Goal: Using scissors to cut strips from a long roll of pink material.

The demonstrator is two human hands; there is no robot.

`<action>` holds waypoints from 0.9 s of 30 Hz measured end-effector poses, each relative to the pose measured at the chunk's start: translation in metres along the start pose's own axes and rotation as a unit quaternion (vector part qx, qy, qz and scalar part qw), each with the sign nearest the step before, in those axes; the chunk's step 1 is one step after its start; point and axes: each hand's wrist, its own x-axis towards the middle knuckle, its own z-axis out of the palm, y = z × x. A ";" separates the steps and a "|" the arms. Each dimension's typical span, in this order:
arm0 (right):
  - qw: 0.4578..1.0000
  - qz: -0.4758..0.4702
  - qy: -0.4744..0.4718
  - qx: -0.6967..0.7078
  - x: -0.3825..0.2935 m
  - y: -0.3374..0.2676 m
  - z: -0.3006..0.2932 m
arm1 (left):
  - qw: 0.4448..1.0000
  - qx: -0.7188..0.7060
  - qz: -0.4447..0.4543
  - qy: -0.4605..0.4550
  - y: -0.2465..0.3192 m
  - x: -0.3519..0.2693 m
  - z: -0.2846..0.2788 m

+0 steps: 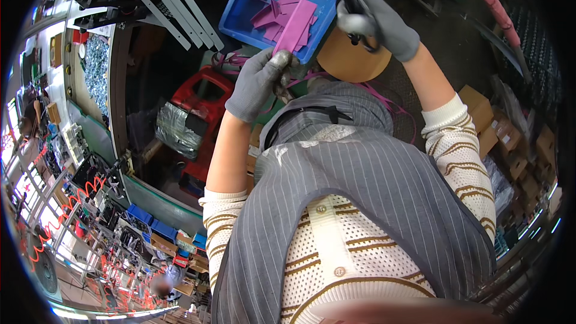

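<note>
My left hand (261, 81), in a grey glove with a darkened fingertip area, pinches the lower end of a flat pink strip (297, 27). The strip reaches over the near rim of a blue plastic bin (243, 38), where several more pink pieces (265, 18) lie in a loose pile. To the right, my right hand (382, 22), gloved too, is closed around a dark, slightly blurred hand tool (360, 4) that looks like scissors. It is raised beside the bin's right edge, above a round tan surface (355, 58). Whether the tool's blades are apart cannot be told.
Long pink strips (382, 96) trail below the bin. Left of my legs stands a red plastic object (200, 108) with a film-wrapped bundle (177, 130). Metal brackets (180, 9) project at the upper left. Cardboard boxes (477, 108) are stacked right; a pink-wrapped pole (490, 2) rises at the upper right.
</note>
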 end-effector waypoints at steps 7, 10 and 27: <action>0.977 0.149 -0.138 0.063 -0.044 0.010 0.000 | 0.998 -0.031 0.015 0.050 0.001 0.003 -0.003; 0.975 0.101 -0.193 -0.052 -0.041 0.011 0.012 | 0.999 -0.018 -0.001 0.049 0.001 0.005 -0.001; 0.980 0.070 -0.167 -0.080 -0.018 0.022 0.030 | 0.999 0.019 0.027 0.010 -0.003 0.006 0.000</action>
